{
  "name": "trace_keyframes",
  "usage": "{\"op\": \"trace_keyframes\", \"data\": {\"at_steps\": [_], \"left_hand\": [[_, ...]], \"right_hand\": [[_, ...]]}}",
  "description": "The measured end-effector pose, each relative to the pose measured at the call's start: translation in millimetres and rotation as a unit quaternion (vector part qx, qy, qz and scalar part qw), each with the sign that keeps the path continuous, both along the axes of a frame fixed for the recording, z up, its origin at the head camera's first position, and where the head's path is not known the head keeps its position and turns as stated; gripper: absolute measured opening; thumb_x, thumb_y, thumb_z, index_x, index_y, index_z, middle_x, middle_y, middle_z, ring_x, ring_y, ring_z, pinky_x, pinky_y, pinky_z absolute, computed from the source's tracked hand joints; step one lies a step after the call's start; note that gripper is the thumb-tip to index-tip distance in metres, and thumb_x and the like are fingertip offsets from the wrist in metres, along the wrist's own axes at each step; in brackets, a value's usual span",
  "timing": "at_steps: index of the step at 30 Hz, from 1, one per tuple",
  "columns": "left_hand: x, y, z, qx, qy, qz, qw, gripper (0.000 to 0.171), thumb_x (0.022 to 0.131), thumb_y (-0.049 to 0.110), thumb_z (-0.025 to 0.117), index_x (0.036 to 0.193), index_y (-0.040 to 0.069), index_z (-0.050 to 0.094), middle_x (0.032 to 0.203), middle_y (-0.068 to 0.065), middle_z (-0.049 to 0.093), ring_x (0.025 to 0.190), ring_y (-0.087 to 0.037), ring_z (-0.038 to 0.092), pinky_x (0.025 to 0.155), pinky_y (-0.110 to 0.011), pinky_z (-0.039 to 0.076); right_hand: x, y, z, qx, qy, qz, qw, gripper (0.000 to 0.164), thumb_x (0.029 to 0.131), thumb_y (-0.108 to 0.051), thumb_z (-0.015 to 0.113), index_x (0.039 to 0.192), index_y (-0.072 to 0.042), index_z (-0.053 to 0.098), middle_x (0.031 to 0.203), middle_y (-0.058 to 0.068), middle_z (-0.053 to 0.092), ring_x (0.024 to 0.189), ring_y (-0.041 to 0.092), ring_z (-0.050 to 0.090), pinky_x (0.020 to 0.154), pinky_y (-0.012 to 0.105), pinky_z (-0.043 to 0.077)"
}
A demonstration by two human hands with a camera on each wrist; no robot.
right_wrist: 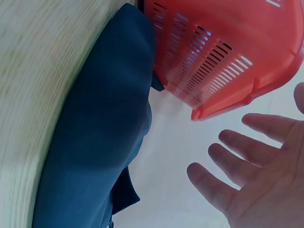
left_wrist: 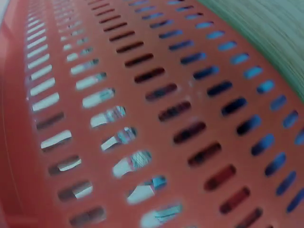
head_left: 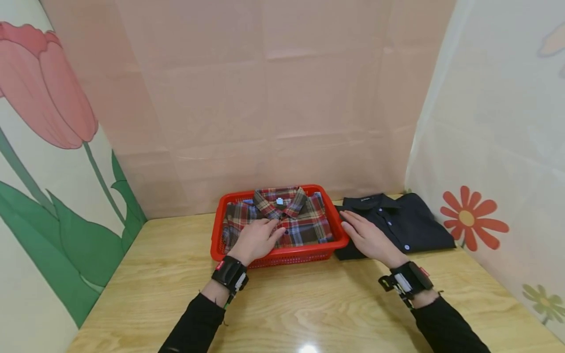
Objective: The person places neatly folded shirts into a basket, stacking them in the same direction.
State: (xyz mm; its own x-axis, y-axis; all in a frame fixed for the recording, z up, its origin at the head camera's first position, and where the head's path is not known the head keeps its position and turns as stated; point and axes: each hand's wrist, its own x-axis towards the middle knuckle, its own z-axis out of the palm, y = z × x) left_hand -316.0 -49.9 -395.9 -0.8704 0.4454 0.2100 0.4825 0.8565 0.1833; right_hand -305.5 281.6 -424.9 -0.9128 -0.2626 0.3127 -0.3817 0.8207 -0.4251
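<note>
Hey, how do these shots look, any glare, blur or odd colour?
Head view: white glare on the wooden table at the bottom edge; left wrist view: soft blur across the red basket, which fills most of the frame; right wrist view: the dark shirt looks bluer than in the head view.

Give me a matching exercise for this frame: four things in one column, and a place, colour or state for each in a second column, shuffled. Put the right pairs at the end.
Things:
1. basket
2. plaid shirt
3. dark shirt
4. table

Descriptions:
A. folded, lying to the right of the red container in the head view
B. wood-grained, beneath everything else listed
C. red, with slotted sides
D. folded, inside the red container, collar showing

Right pairs: 1-C, 2-D, 3-A, 4-B
</note>
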Motion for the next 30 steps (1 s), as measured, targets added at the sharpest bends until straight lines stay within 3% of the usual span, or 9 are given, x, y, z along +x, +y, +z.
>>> {"op": "trace_keyframes", "data": {"at_steps": [3,8,12,30], "left_hand": [[1.6,5.2,-1.4,-0.001,0.009,-0.006,0.9999,0.056,0.104,0.052,0.034,0.14,0.014,0.055,0.13,-0.01,0.064,0.116,-0.027,0.063,0.094,-0.044,0.053],[4.5,16.8,-0.2,0.008,-0.008,-0.007,0.9999,0.057,0.104,0.053,0.034,0.145,0.017,0.049,0.136,-0.01,0.06,0.121,-0.029,0.059,0.095,-0.048,0.052],[4.7,27.9,0.9,0.008,-0.01,-0.018,0.9997,0.056,0.104,0.052,0.033,0.144,0.017,0.05,0.134,-0.01,0.061,0.116,-0.029,0.061,0.09,-0.047,0.054],[8.7,69.1,0.0,-0.009,0.046,-0.05,0.9977,0.051,0.104,0.051,0.035,0.134,0.017,0.058,0.12,-0.006,0.068,0.104,-0.024,0.065,0.084,-0.042,0.055]], "right_hand": [[-0.3,2.3,0.1,0.0,-0.004,-0.002,1.0,0.06,0.106,-0.045,0.031,0.151,-0.005,0.038,0.154,0.023,0.036,0.139,0.043,0.037,0.111,0.062,0.03],[0.3,6.1,1.1,-0.003,-0.013,-0.01,1.0,0.06,0.106,-0.045,0.032,0.15,-0.004,0.037,0.153,0.023,0.037,0.139,0.043,0.037,0.111,0.062,0.03],[1.8,7.9,1.5,-0.004,-0.021,-0.011,1.0,0.06,0.106,-0.044,0.032,0.15,-0.003,0.038,0.153,0.024,0.037,0.138,0.044,0.038,0.111,0.062,0.03],[-1.1,16.0,1.0,0.003,-0.009,-0.021,1.0,0.057,0.106,-0.044,0.035,0.145,-0.004,0.046,0.145,0.022,0.048,0.133,0.041,0.046,0.108,0.061,0.035]]}}
